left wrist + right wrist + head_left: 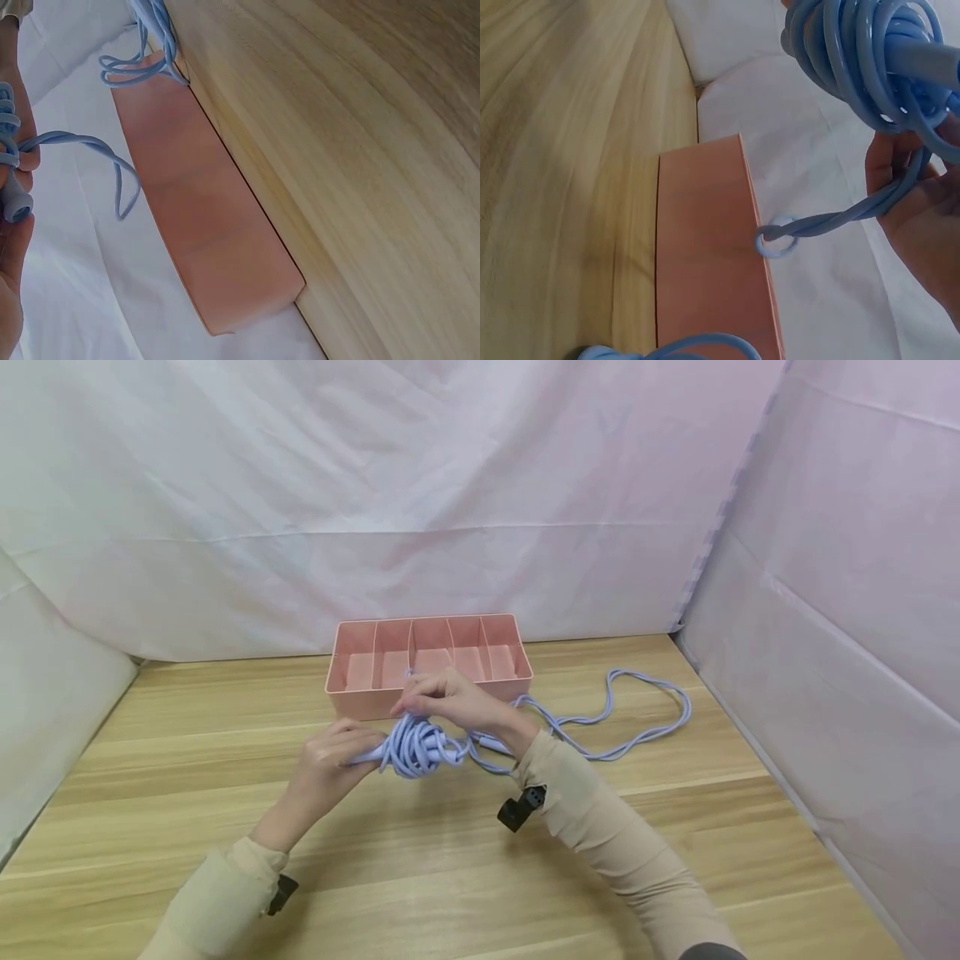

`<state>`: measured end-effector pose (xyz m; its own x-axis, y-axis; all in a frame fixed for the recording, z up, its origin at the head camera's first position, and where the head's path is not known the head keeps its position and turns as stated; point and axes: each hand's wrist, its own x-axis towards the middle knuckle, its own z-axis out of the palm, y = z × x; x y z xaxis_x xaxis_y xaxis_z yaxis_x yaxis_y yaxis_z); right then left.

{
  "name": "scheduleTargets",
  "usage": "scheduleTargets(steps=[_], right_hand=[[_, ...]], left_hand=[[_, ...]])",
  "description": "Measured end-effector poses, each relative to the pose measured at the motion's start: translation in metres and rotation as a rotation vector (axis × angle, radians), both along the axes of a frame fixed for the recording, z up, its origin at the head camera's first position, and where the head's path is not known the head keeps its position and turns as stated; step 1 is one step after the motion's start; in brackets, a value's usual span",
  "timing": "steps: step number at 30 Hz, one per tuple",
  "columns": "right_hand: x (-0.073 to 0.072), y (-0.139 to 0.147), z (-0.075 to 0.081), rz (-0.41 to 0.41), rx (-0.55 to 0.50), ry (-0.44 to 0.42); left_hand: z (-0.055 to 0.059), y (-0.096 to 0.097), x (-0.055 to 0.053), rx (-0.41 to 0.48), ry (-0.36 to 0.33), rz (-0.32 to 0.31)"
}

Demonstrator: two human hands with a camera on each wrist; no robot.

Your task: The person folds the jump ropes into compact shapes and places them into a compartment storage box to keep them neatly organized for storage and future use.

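Observation:
A light blue jump rope point(416, 747) is wound into a tangled bundle above the wooden table. My left hand point(330, 756) grips a handle at the bundle's left side; its flared handle end point(16, 206) shows in the left wrist view. Over the bundle's top, my right hand point(457, 697) pinches a doubled, twisted strand point(840, 217), whose looped tip sticks out beyond the fingers in the right wrist view. More blue rope point(645, 739) lies in a long loop on the table at the right, with a handle point(493, 743) partly behind my right wrist. Whether it joins the bundle I cannot tell.
Behind my hands stands a pink box point(356, 703) with several compartments, near the table's back edge. White cloth point(420, 527) hangs behind the wooden table point(390, 877) and along its sides. A dark camera is strapped at each wrist.

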<state>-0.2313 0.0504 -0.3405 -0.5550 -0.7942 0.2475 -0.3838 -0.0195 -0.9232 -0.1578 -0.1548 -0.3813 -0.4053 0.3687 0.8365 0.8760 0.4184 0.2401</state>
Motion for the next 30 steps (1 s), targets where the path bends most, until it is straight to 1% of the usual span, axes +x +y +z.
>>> scheduleTargets(steps=[4,6,9,12,15,17,20,22,26,30], right_hand=[[0.000,0.000,-0.001,-0.027,0.003,-0.023],[0.000,0.000,-0.003,-0.026,-0.013,-0.040],[0.002,0.000,-0.007,-0.052,-0.025,-0.105],[0.005,-0.002,-0.012,-0.108,-0.036,-0.161],[0.009,-0.005,-0.015,-0.177,-0.062,-0.214],[0.014,-0.007,-0.016,-0.223,-0.096,-0.285],[0.022,-0.009,-0.014,-0.284,-0.169,-0.432],[0.026,-0.010,-0.013,-0.317,-0.207,-0.504],[0.033,-0.012,-0.013,-0.386,-0.259,-0.586],[0.028,-0.013,-0.030,-0.437,-0.318,-0.623]], left_hand=[[0.000,0.002,0.001,0.019,-0.003,-0.016],[0.001,0.004,0.002,0.021,-0.013,-0.024],[0.001,0.006,0.002,0.030,-0.024,-0.037],[0.001,0.008,0.002,0.057,-0.041,-0.054],[0.000,0.010,0.001,0.092,-0.050,-0.053],[0.000,0.010,0.000,0.107,-0.058,-0.042],[0.001,0.011,-0.002,0.115,-0.070,-0.009],[0.001,0.010,-0.003,0.128,-0.079,0.009],[-0.001,0.009,-0.005,0.159,-0.075,0.053],[-0.001,0.009,-0.006,0.184,-0.083,0.093]])
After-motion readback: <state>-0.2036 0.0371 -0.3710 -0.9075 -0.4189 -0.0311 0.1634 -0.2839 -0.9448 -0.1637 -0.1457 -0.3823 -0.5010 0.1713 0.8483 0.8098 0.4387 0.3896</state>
